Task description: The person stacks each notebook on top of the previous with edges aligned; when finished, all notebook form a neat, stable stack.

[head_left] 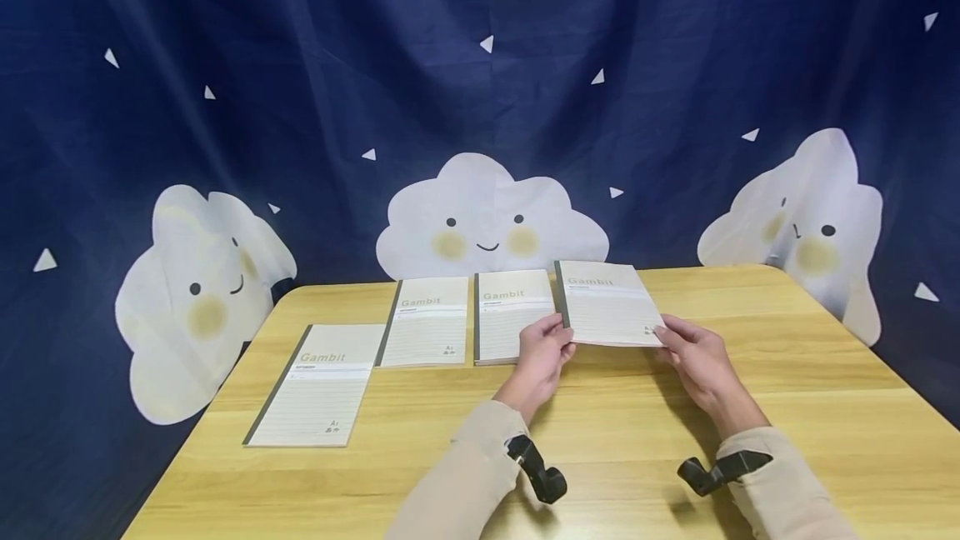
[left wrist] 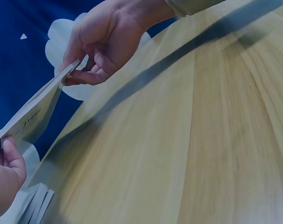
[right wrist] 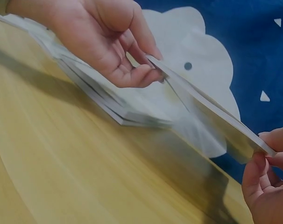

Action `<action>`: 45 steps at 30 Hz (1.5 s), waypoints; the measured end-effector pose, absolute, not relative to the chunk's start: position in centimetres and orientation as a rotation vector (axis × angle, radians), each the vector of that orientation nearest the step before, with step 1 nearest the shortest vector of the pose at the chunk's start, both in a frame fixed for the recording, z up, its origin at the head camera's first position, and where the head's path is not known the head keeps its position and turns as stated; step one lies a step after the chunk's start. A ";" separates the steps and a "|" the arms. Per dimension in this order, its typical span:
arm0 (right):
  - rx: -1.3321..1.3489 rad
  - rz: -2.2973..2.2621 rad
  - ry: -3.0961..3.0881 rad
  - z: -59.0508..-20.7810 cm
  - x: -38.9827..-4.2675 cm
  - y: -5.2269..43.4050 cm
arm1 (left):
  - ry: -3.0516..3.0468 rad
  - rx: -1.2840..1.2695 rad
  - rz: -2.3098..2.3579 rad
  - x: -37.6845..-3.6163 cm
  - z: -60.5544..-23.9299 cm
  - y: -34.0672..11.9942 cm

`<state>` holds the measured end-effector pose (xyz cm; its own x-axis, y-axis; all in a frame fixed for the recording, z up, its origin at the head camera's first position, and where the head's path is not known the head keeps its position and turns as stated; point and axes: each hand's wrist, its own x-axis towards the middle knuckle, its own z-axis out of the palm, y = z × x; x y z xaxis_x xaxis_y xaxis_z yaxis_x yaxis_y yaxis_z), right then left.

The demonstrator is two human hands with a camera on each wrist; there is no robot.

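A cream notebook (head_left: 609,304) with a dark spine and "Gambit" on its cover is held above the table by both hands. My left hand (head_left: 539,361) pinches its near corner at the spine, thumb on top. My right hand (head_left: 699,363) grips the opposite near corner, thumb on the cover and fingers beneath. In the right wrist view the notebook (right wrist: 211,106) shows edge-on, stretched between the two hands and lifted off the wood. Just left of it lies a small stack of like notebooks (head_left: 513,319), partly overlapped by the left hand.
Two more Gambit notebooks lie further left: one notebook (head_left: 425,323) near the back and another notebook (head_left: 318,390) closer, slightly angled. The wooden table (head_left: 600,457) ends at a dark blue curtain (head_left: 450,65) with cloud prints. Black wrist cameras (head_left: 551,483) are strapped over both sleeves.
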<state>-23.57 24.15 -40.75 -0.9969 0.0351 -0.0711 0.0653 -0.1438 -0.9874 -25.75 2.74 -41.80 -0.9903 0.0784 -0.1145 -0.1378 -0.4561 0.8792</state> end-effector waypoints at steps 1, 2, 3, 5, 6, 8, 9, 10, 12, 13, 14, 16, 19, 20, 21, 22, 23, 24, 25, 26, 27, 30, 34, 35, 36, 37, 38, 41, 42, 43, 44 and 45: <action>0.115 -2.366 2.035 -40.6 -23.5 24.0 | 1.567 -0.073 2.578 -25.7 -41.8 2.6; 0.110 -2.377 2.022 -40.5 -23.5 23.9 | 1.567 -0.061 2.582 -25.7 -41.7 2.4; 0.102 -2.384 2.016 -40.4 -23.5 23.7 | 1.567 -0.052 2.585 -25.7 -41.7 2.2; 0.083 -2.403 1.997 -40.3 -23.4 23.4 | 1.566 -0.042 2.591 -25.6 -41.6 1.8; 0.074 -2.407 1.990 -40.2 -23.4 23.2 | 1.569 -0.040 2.593 -25.6 -41.5 1.6; 0.067 -2.411 1.983 -40.1 -23.3 22.8 | 1.569 -0.042 2.592 -25.5 -41.5 1.2; 0.061 -2.408 1.988 -40.1 -23.3 22.7 | 1.572 -0.045 2.588 -25.4 -41.4 0.9; 0.054 -2.402 1.996 -40.1 -23.3 22.5 | 1.578 -0.045 2.583 -25.3 -41.4 0.7; 0.051 -2.394 2.000 -40.1 -23.2 22.1 | 1.597 -0.039 2.574 -25.3 -41.5 0.2; 0.049 -2.389 2.004 -40.1 -23.2 21.9 | 1.601 -0.041 2.570 -25.2 -41.5 0.0; 0.041 -2.383 2.010 -40.2 -23.2 21.8 | 1.603 -0.047 2.571 -25.2 -41.5 -0.2; 0.038 -2.361 2.025 -40.3 -23.2 21.4 | 1.620 -0.042 2.569 -25.2 -41.5 -0.7; 0.041 -2.325 2.057 -40.4 -23.3 20.7 | 1.627 -0.057 2.569 -25.0 -41.5 -1.5; 0.042 -2.314 2.070 -40.5 -23.3 20.5 | 1.631 -0.055 2.567 -25.0 -41.5 -1.8; 0.047 -2.306 2.079 -40.5 -23.3 20.2 | 1.643 -0.051 2.561 -24.9 -41.6 -2.0; 0.047 -2.301 2.087 -40.5 -23.4 20.0 | 1.654 -0.050 2.556 -24.8 -41.6 -2.3; 0.046 -2.302 2.088 -40.6 -23.4 19.7 | 1.663 -0.051 2.552 -24.8 -41.7 -2.6; 0.041 -2.302 2.089 -40.6 -23.4 19.4 | 1.675 -0.047 2.547 -24.8 -41.7 -2.9; 0.037 -2.308 2.082 -40.6 -23.4 19.2 | 1.687 -0.046 2.542 -24.7 -41.8 -3.2; 0.033 -2.313 2.078 -40.6 -23.4 18.9 | 1.700 -0.043 2.537 -24.6 -41.8 -3.4; 0.029 -2.318 2.069 -40.6 -23.5 18.6 | 1.712 -0.046 2.534 -24.6 -41.9 -3.7; 0.022 -2.326 2.055 -40.7 -23.6 17.8 | 1.734 -0.043 2.528 -24.4 -42.1 -4.6; 0.022 -2.330 2.057 -40.8 -23.8 16.9 | 1.757 -0.042 2.520 -24.3 -42.3 -5.6; 0.023 -2.330 2.059 -40.9 -23.9 16.6 | 1.770 -0.037 2.516 -24.2 -42.3 -5.8; 0.022 -2.330 2.062 -40.9 -24.0 16.4 | 1.777 -0.040 2.513 -24.2 -42.3 -6.1; 0.020 -2.328 2.064 -40.8 -24.1 16.1 | 1.794 -0.039 2.507 -24.2 -42.4 -6.4; 0.018 -2.325 2.065 -40.8 -24.2 15.8 | 1.809 -0.043 2.501 -24.1 -42.4 -6.6; 0.022 -2.321 2.051 -40.9 -24.5 14.9 | 1.855 -0.046 2.484 -24.0 -42.7 -7.5; 0.025 -2.322 2.044 -40.9 -24.6 14.6 | 1.861 -0.051 2.482 -23.9 -42.7 -7.8; 0.029 -2.322 2.035 -41.0 -24.7 14.3 | 1.869 -0.059 2.479 -23.9 -42.8 -8.1; 0.035 -2.325 2.027 -41.0 -24.8 14.0 | 1.870 -0.066 2.481 -23.9 -42.9 -8.3; 0.044 -2.329 2.018 -41.1 -24.9 13.7 | 1.867 -0.072 2.485 -23.9 -42.9 -8.5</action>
